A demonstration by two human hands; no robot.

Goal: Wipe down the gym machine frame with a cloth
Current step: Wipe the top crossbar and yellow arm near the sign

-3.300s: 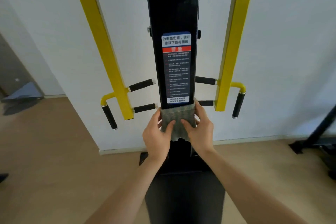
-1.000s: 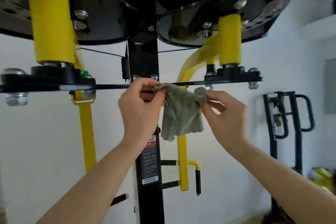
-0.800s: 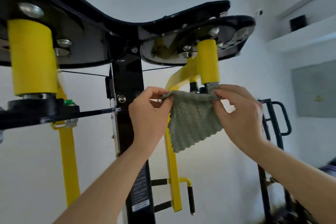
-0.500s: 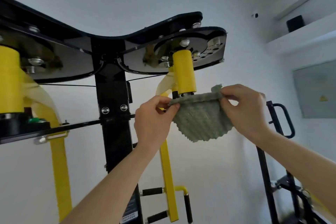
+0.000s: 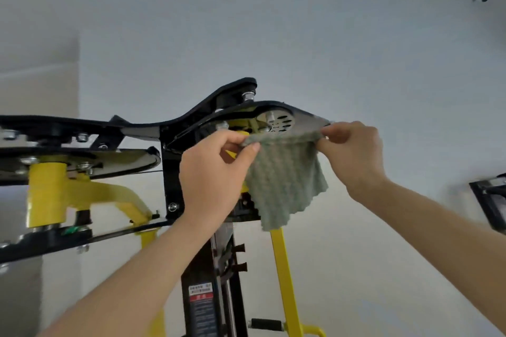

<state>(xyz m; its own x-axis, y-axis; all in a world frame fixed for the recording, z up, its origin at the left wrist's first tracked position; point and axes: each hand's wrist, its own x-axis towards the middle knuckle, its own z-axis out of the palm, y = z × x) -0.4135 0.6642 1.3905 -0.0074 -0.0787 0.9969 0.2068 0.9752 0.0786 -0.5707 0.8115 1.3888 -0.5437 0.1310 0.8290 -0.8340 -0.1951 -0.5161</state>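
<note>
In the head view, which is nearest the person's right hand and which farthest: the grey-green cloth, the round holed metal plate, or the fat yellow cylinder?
1. Grey-green textured cloth: pinched at its top corner by the right hand.
2. Round perforated silver metal plate: just above and left of that hand.
3. Thick yellow cylinder: far off on the left side.

Both hands (image 5: 216, 172) (image 5: 353, 154) pinch grey cloth (image 5: 284, 180) against black frame plate (image 5: 304, 120).
</note>
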